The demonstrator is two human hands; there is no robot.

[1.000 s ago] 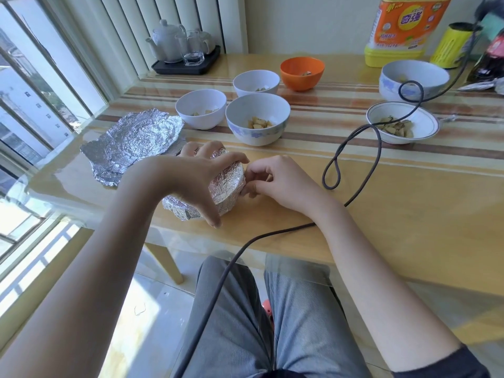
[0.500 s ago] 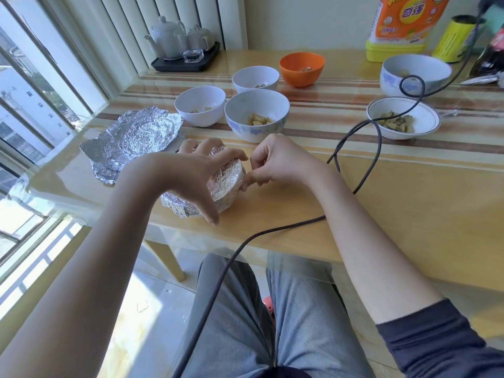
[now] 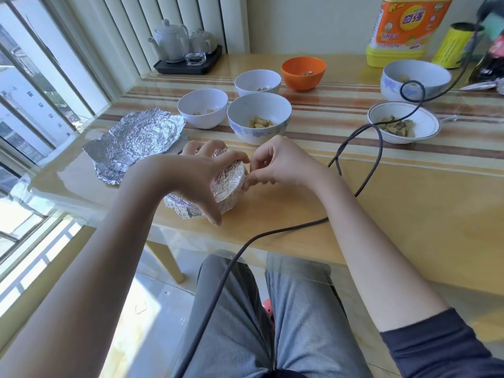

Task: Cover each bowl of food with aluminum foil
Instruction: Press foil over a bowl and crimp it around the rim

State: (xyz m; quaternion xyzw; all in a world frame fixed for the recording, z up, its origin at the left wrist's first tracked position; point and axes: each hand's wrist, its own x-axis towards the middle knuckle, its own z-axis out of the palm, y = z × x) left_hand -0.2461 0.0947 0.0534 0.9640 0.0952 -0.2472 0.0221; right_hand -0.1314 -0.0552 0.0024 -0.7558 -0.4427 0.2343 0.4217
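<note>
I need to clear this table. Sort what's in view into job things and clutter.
Job things: foil-wrapped bowl gripped by left hand, right hand pinching its rim foil; spare foil sheets; six uncovered bowls of food, e.g. orange bowl.

Clutter: tea set tray; detergent bottle; yellow can; dark cable.

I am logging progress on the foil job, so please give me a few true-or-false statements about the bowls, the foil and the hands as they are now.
1. The left hand grips the foil-wrapped bowl from above. True.
2. The right hand lies flat on the table, away from that bowl. False: its fingers pinch the foil at the bowl's edge.
3. The orange bowl is covered with foil. False: it stands open.
4. A crumpled foil sheet lies on the table left of the wrapped bowl. True.
5. The shallow white dish has food in it and no cover. True.
</note>
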